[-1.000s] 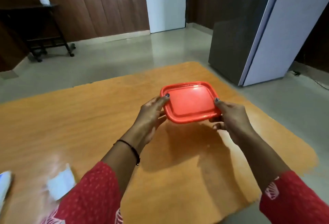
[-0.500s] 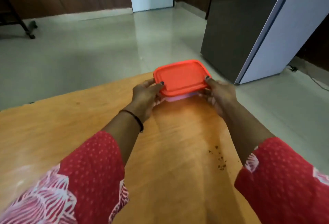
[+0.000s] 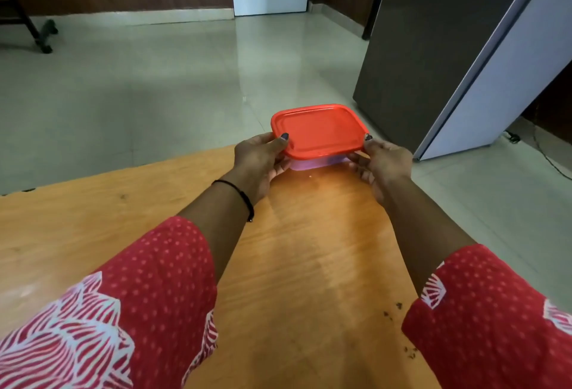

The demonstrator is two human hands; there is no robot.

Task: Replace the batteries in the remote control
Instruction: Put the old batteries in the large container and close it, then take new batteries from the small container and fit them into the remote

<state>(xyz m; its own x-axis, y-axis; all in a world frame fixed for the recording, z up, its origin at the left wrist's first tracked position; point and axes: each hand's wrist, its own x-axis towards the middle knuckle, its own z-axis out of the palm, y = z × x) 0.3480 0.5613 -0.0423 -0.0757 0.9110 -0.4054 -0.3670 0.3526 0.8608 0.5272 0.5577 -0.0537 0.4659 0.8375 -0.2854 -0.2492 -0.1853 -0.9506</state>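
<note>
A flat box with a red lid and a pale purple base sits at the far edge of the wooden table. My left hand grips its left side, thumb on the lid's rim. My right hand grips its right side, thumb on the lid's near right corner. What is inside the box is hidden. No remote control and no batteries are in view.
A dark grey refrigerator stands on the tiled floor beyond the table's far right corner. Dark crumbs lie on the table near my right sleeve. A black wheeled stand is at the far left.
The box went from being held in the air over the table to the table's far edge, both hands still on it. My view has tilted forward; the white things at the near left are out of frame.
</note>
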